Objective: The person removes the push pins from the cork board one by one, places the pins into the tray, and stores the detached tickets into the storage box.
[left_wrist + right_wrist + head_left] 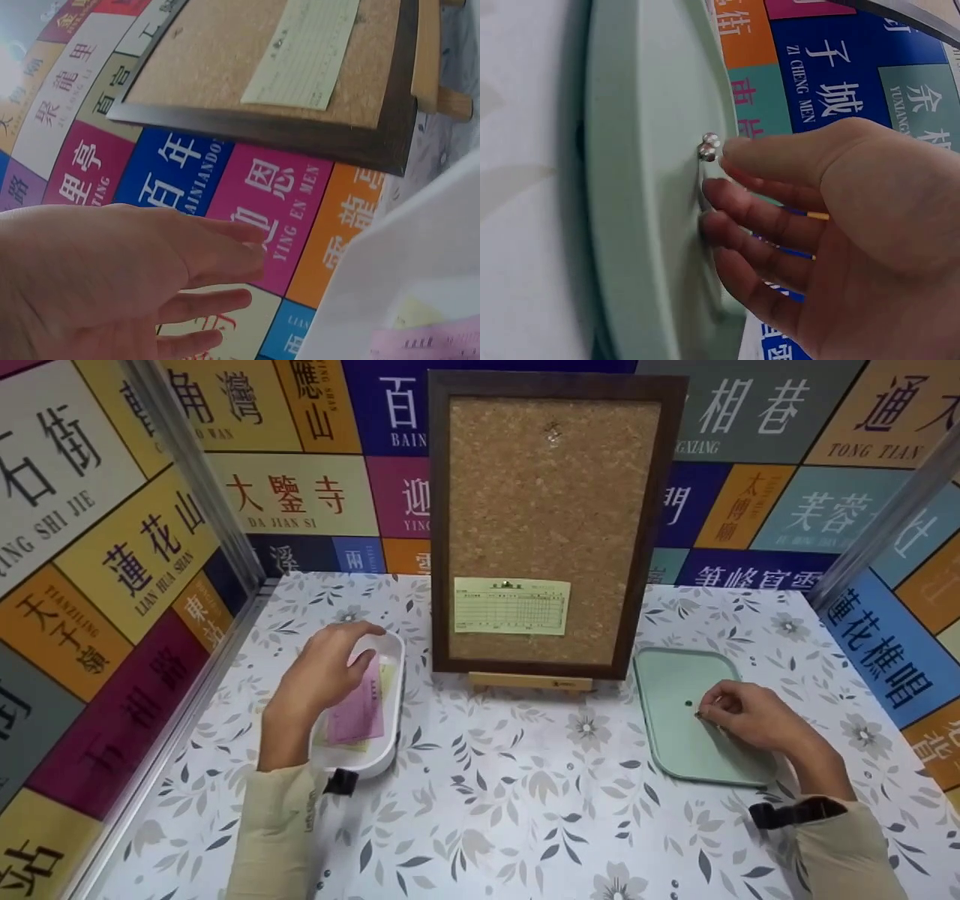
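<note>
My left hand (322,664) hovers over a white tray (396,660), its fingers loosely bent and apart, holding nothing. Pink slips (358,709) lie in that tray over yellow ones (386,671). On the right, my right hand (754,716) reaches down to a pale green tray (675,742) with fingers curled. Two small silver pushpins (708,147) sit by the thumb tip in the right wrist view; a gap shows between thumb and fingers. Between the hands stands a framed cork board (555,510). A pale yellow-green printed slip (510,611) is pinned low on it.
A small wooden easel (529,681) props up the cork board. Near the board's top is a shiny clear spot (553,435). The table (487,795) has a leaf-patterned cover. Walls of coloured sign panels (300,495) enclose the back and sides.
</note>
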`<state>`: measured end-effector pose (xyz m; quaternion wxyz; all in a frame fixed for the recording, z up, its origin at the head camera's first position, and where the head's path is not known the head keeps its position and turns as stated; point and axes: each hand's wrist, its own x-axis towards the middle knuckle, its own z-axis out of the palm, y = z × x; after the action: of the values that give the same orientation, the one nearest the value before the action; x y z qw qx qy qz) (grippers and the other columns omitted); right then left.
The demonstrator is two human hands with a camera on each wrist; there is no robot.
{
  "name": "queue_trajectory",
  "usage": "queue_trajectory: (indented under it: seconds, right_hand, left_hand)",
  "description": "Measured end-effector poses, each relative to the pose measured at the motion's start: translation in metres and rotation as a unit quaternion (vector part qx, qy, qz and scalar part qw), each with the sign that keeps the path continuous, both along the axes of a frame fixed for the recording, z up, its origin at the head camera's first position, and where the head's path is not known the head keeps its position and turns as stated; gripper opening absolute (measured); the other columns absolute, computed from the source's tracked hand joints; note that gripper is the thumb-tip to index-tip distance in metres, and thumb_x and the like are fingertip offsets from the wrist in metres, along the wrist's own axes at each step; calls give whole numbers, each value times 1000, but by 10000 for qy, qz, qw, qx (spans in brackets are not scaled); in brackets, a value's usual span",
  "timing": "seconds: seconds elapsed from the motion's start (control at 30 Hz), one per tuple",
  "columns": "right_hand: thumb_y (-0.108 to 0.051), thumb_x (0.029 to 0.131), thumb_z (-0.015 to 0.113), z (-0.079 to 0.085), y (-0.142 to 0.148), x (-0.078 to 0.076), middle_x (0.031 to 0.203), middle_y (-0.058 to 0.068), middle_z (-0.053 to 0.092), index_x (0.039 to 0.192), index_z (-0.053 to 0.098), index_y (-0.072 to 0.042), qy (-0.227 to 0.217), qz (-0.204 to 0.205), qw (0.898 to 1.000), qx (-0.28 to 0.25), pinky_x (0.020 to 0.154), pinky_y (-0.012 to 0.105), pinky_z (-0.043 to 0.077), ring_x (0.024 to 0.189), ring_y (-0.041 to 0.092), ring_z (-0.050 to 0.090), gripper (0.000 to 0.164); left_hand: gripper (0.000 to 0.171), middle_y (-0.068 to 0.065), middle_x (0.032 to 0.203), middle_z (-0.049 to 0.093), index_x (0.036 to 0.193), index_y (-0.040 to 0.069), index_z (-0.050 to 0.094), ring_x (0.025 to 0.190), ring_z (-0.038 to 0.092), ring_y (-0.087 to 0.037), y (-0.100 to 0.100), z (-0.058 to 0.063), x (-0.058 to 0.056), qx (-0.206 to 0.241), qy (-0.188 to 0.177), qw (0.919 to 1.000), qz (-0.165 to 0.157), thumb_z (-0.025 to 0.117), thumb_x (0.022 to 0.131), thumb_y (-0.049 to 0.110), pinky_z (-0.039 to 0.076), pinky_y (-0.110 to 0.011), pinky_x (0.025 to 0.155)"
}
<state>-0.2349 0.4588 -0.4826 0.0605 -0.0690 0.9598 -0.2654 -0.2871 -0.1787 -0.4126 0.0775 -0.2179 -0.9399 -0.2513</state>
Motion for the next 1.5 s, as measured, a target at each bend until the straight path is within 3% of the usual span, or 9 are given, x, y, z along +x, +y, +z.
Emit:
queue_trajectory:
  seconds: [0.1, 0.27, 0.47, 0.6, 0.77, 0.97, 1.17, 1.5]
  right_hand:
    - [-21, 105, 71, 7, -8, -1, 94, 8, 76, 112, 73, -7, 305, -284, 9991, 22, 67, 26, 50, 79, 14, 64, 16]
    - [-32, 107, 69, 22, -35, -4, 90, 4, 77, 111, 76, -14, 1279, -576, 9901, -5, 69, 25, 48, 79, 11, 66, 20]
    - [-29, 106, 72, 39, -90, -13, 87, 3, 79, 110, 77, -15, 2349, -388, 9703, -418, 64, 16, 48, 75, 13, 69, 16]
    - [-25, 105, 73, 47, -129, -25, 85, 1, 78, 106, 77, -15, 2766, -86, 9585, -682, 62, 12, 46, 74, 14, 67, 11]
    - [-22, 103, 75, 53, -172, -39, 83, -2, 75, 105, 77, -16, 2846, 360, 9528, -995, 61, 17, 49, 70, 11, 66, 7]
    - [-20, 102, 76, 55, -206, -55, 84, -3, 76, 105, 77, -15, 2828, 625, 9492, -1232, 64, 22, 55, 70, 9, 68, 6]
    - [-22, 103, 75, 53, -226, -68, 83, -3, 76, 105, 77, -16, 2917, 665, 9449, -1326, 65, 27, 57, 69, 8, 69, 7]
    - [-26, 105, 72, 57, -252, -89, 84, -5, 76, 107, 77, -18, 3140, 465, 9378, -1408, 66, 33, 58, 69, 7, 68, 10]
  left_hand:
    - [33, -16, 138, 73, 136, 4, 71, 136, 64, -39, 11, 4, 3, 205, 275, 9994, -49, 67, 104, 6, 49, -55, 119]
    - [31, -13, 141, 71, 134, 9, 72, 137, 64, -37, 36, 10, 2, 387, 829, 9957, -147, 69, 103, 7, 49, -51, 120]
    - [34, -10, 163, 54, 137, 16, 70, 150, 53, -36, 70, 18, -10, 409, 1181, 9921, 58, 71, 103, 13, 47, -57, 120]
    - [38, -9, 169, 46, 139, 17, 68, 146, 56, -34, 90, 21, -23, 543, 1313, 9894, 293, 74, 102, 18, 51, -57, 116]
    - [46, -9, 177, 31, 138, 17, 67, 146, 54, -33, 110, 21, -38, 570, 1533, 9842, 673, 84, 96, 27, 53, -54, 113]
    - [53, -6, 184, 11, 127, 19, 69, 143, 51, -32, 126, 18, -49, 420, 1722, 9784, 1065, 93, 86, 42, 56, -50, 100]
    - [57, -8, 184, 9, 120, 17, 64, 141, 53, -34, 129, 12, -55, 236, 1749, 9781, 1108, 95, 83, 47, 59, -48, 94]
    - [51, -11, 182, 12, 115, 17, 61, 149, 47, -31, 131, 10, -59, 409, 1593, 9807, 1059, 96, 84, 36, 60, -48, 95]
